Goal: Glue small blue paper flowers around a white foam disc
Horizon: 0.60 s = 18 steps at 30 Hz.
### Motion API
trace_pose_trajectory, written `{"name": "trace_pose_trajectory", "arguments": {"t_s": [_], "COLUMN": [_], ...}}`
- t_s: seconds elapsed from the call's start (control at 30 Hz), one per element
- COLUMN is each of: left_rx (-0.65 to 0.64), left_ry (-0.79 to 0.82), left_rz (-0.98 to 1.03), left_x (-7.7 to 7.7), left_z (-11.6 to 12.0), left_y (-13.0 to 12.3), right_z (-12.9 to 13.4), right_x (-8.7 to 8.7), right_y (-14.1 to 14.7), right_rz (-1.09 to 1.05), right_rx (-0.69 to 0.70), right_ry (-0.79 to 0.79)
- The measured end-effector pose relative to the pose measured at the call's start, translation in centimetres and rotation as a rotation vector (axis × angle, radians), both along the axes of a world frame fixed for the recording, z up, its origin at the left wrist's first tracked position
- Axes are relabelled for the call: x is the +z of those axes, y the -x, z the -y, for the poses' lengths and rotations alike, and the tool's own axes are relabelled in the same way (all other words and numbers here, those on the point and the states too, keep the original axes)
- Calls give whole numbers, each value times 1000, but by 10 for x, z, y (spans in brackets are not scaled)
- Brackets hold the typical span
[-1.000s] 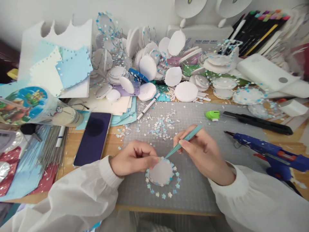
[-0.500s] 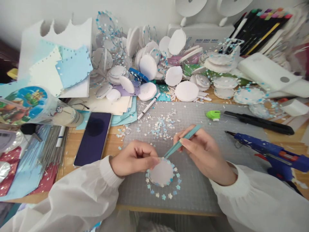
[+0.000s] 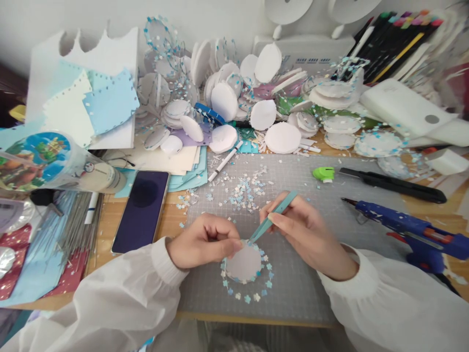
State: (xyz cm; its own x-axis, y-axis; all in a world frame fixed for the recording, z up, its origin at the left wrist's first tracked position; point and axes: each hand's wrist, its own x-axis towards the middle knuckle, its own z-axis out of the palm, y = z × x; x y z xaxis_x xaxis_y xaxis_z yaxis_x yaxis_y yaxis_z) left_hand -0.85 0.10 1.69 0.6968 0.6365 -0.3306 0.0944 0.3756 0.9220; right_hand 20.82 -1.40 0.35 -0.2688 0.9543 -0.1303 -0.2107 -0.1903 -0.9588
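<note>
Pinched at its upper left edge by my left hand (image 3: pixel 207 240) is a round white paper disc (image 3: pixel 245 263). A ring of small blue and white paper flowers (image 3: pixel 247 298) circles the disc and stands out past its lower edge. My right hand (image 3: pixel 302 230) is closed around teal tweezers (image 3: pixel 273 216), slanting down to the left. Their tips meet the disc's top edge, close to my left fingertips; whether anything sits between the tips is too small to tell. Beyond both hands, loose paper flowers (image 3: pixel 245 190) lie scattered on the grey cutting mat (image 3: pixel 293 298).
To the right lie a blue glue gun (image 3: pixel 410 230), a black utility knife (image 3: pixel 395 186) and a green cap-like piece (image 3: pixel 323 173). On the left are a phone (image 3: pixel 141 210), a plastic cup (image 3: pixel 66 161) and thin wires (image 3: pixel 78 230). Many white discs (image 3: pixel 224 101) crowd the back.
My right hand has shifted slightly left, and the tweezers stand a little steeper with their tips still at the disc's top edge. My left hand stays in place.
</note>
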Motion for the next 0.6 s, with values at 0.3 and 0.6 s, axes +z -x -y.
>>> {"name": "trace_pose_trajectory", "arguments": {"t_s": [0.3,0.6], "left_rx": [-20,-15], "left_ry": [-11,-21], "left_rz": [49,39], "left_x": [-2,-3], "left_z": [-1,0], "left_y": [0,0], "right_z": [-1,-2], "right_x": [3,1], "right_y": [1,0], "right_rz": [-60,-54], "right_rx": [2,-5], "right_ry": [69,11]}}
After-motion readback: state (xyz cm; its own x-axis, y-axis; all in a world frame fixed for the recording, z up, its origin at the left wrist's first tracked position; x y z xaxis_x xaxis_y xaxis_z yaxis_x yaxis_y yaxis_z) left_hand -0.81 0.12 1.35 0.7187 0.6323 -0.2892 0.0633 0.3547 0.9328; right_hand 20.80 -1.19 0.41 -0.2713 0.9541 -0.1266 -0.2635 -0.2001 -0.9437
